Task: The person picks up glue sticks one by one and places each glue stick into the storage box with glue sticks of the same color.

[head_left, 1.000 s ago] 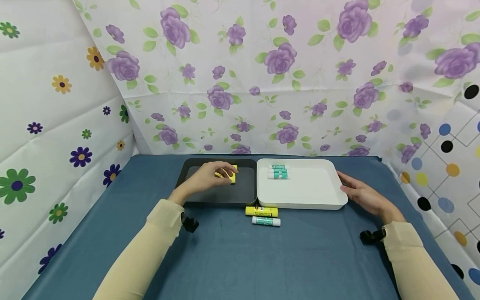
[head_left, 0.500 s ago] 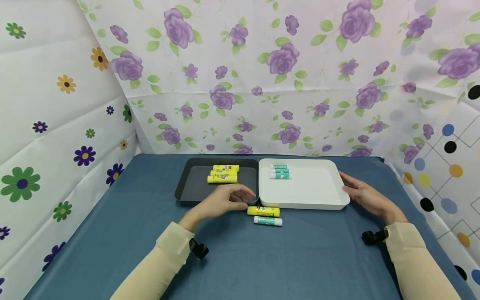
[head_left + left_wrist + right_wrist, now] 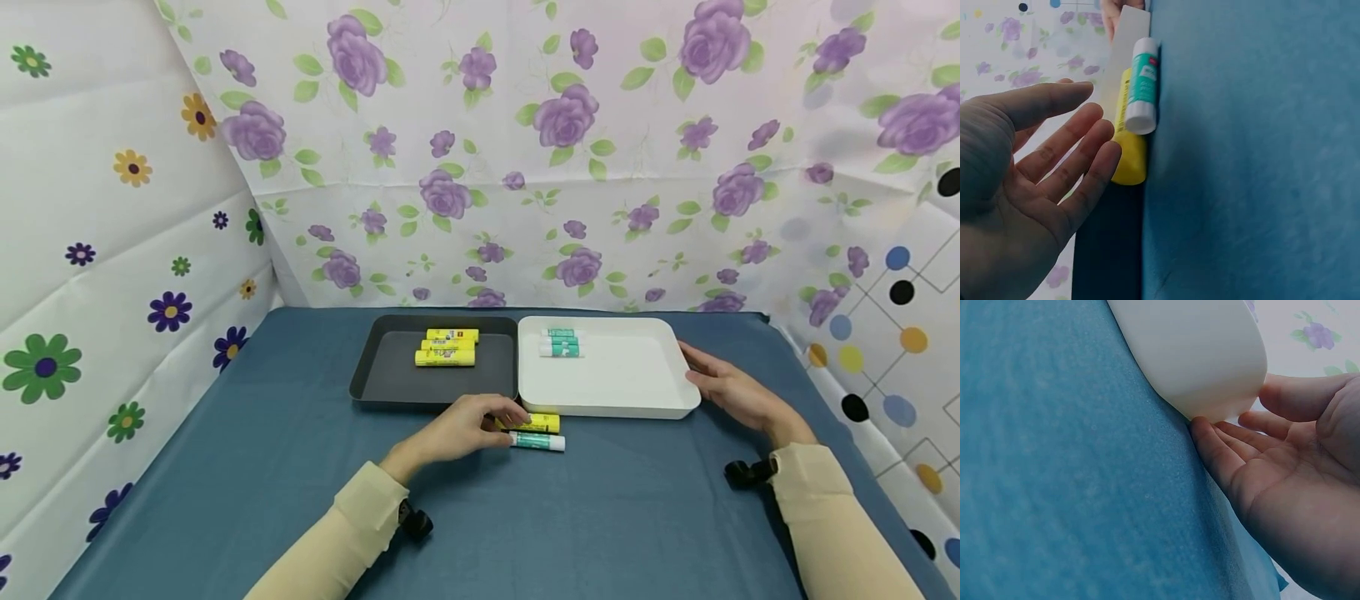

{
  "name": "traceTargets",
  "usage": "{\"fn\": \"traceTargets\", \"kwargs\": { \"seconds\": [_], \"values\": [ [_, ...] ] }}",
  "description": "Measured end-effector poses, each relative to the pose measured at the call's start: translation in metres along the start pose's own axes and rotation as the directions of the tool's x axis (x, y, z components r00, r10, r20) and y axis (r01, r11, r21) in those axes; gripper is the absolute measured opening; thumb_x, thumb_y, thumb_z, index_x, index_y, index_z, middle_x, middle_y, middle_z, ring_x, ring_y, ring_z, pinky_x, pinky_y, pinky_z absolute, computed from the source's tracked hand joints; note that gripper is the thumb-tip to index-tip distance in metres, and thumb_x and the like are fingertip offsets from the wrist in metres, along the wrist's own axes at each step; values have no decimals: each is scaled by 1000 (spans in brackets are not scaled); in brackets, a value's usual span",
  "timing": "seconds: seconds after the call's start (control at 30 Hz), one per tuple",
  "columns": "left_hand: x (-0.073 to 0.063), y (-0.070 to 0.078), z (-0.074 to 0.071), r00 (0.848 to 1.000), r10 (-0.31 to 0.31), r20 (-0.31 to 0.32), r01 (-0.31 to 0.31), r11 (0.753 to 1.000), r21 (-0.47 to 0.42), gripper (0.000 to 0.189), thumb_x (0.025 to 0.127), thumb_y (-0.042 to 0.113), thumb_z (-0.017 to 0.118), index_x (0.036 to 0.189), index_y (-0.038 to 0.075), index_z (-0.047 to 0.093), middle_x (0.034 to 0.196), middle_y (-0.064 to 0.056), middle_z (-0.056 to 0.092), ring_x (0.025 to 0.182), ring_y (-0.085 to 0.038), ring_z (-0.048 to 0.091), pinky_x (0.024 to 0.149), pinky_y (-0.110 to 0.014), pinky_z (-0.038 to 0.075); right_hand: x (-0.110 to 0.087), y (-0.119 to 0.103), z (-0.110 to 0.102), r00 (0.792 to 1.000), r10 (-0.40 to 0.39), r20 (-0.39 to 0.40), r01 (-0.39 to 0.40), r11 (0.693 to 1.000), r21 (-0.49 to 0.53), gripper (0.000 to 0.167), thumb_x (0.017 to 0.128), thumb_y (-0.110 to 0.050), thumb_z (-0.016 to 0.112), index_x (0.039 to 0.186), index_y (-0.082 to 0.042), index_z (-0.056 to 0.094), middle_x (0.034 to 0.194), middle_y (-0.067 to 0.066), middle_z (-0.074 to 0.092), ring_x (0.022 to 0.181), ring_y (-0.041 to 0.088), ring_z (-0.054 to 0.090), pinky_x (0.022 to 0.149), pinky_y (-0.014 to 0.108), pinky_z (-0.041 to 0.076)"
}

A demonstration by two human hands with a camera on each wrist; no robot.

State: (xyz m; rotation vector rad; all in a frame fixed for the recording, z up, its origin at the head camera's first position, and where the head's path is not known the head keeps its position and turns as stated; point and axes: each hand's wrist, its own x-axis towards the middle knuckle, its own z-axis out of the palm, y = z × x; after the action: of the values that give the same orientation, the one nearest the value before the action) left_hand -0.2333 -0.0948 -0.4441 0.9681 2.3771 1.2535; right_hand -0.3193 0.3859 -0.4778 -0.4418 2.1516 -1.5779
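My left hand (image 3: pixel 467 429) is at the left ends of two glue sticks lying before the trays, its fingertips overlapping them in the head view. One is a yellow glue stick (image 3: pixel 544 423); nearer me lies a green-and-white glue stick (image 3: pixel 538 442). In the left wrist view, thumb and fingers (image 3: pixel 1088 187) are spread apart with nothing between them. My right hand (image 3: pixel 738 393) touches the right end of the white tray (image 3: pixel 622 385), thumb at the rim and relaxed fingers (image 3: pixel 1219 450) along its side. Two green-and-white glue sticks (image 3: pixel 561 351) lie in this tray.
Left of the white tray stands a black tray (image 3: pixel 397 385) holding three yellow glue sticks (image 3: pixel 445 358). Both trays sit side by side on a blue cloth (image 3: pixel 600 517) near the back edge. Flowered sheets (image 3: pixel 450 125) hang behind and at the left; a dotted one hangs at the right.
My left hand has left the yellow glue sticks in the black tray and come toward me and right, down to the glue sticks on the cloth. The right hand stays at the white tray.
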Motion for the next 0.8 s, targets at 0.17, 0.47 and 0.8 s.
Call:
{"fn": "traceTargets", "kwargs": {
  "seconds": [0.17, 0.47, 0.8],
  "values": [
    [2, -1, 6, 1000, -7, 20, 7, 1000, 16, 33, 100, 5, 70, 132, 12, 69, 127, -8, 71, 115, -20, 66, 94, -27, 55, 0, 2, 0, 1000, 0, 2, 0, 1000, 3, 77, 114, -28, 46, 167, -11, -6, 173, 14, -11, 157, 44, -9, 94, 6, 37],
    [3, 3, 9, 999, -15, 41, 12, 999, 51, 34, 99, 1, 71, 132, 10, 69, 128, -7, 71, 116, -23, 66, 95, -29, 55, 0, 0, 0, 1000, -1, 6, 1, 1000, 4, 76, 114, -27, 46, 167, -11, -6, 173, 14, -11, 157, 44, -9, 95, 7, 37],
    [6, 4, 12, 996, -18, 83, 7, 992, 125, 32, 99, 3, 71, 129, 14, 72, 125, 0, 71, 97, -7, 63, 85, -24, 54, 0, -2, 0, 1000, 9, 4, -9, 1000, -5, 77, 114, -29, 46, 168, -12, -7, 174, 14, -11, 157, 43, -10, 95, 7, 36]
  ]
}}
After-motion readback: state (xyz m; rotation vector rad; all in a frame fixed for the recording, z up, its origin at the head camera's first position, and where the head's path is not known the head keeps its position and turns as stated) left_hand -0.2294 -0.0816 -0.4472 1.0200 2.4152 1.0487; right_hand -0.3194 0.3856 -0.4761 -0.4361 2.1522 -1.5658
